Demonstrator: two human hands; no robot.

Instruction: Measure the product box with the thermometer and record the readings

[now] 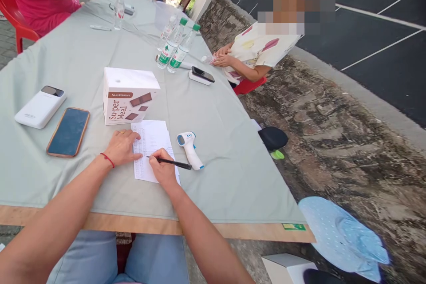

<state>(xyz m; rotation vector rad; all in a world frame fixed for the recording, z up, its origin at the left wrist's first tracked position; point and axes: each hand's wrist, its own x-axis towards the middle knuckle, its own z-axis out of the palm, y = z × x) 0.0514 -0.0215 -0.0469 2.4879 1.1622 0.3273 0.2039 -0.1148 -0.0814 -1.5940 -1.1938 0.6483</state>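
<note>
Pen (178, 163) held at paper (155, 135) on the bench (239, 186)

The pen is held in the grip of the right hand (163, 170), with thumb and fingers closed around it near the point. Its tip is brought to the paper's middle; whether the sheet is touched cannot be told. The paper is laid flat near the front of the bench, and its left part is covered with rows of marks too small to be read. Its left edge is touched by the left hand (122, 147), whose grip is wide: thumb and forefinger are spread apart, and nothing is held. A red band (107, 159) is worn on that wrist.

A box (131, 97) lettered "NutriMotion" is placed just beyond the paper. A thermometer (190, 151) is set down just beside the paper's right edge. On the left, a phone (69, 133) is laid face up, with a white device (38, 108) placed beside it. Farther back, two bottles (179, 57) with green caps are stood side by side. At the bench's right side, a person (249, 49) in a patterned shirt is seated.
</note>
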